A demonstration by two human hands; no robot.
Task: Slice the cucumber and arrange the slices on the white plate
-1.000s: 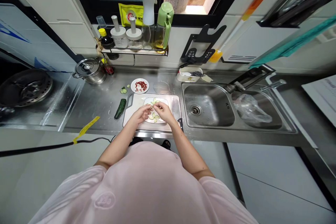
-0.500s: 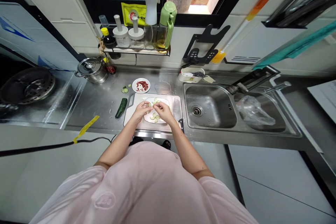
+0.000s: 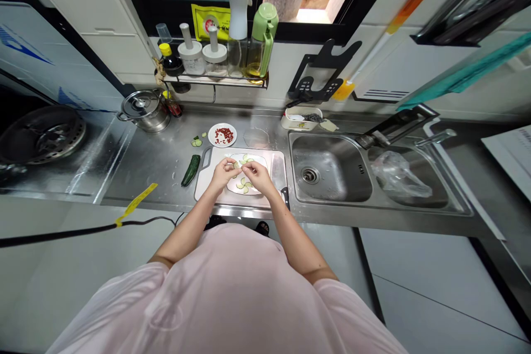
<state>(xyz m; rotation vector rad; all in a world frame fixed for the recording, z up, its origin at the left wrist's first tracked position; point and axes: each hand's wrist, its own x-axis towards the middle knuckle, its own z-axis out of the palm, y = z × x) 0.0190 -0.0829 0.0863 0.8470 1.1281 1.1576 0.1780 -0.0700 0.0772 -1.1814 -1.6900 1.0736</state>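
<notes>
Over a white plate (image 3: 259, 188), my left hand (image 3: 223, 172) and my right hand (image 3: 257, 174) are close together, fingers pinched. A small pale-green cucumber slice appears at my right fingertips; whatever my left fingers pinch is too small to make out. Thin cucumber slices (image 3: 244, 185) lie in curved clusters on the plate, partly hidden by my hands. Beneath the plate is a light cutting board (image 3: 211, 191) with a grey handle. A dark green piece of cucumber (image 3: 191, 170) rests left of the board, and a few cut pieces (image 3: 196, 141) lie behind it.
Behind the board stands a small plate of chopped red pieces (image 3: 223, 135). A black-handled knife (image 3: 285, 197) lies at the board's right edge, beside the double sink (image 3: 332, 171). At left are a lidded steel pot (image 3: 146, 112) and a black pan (image 3: 41, 133). Bottles fill the shelf (image 3: 215, 81).
My hands stay pinched over the plate, with only slight finger movement. The whole view has shifted very slightly; the objects on the counter stay in place.
</notes>
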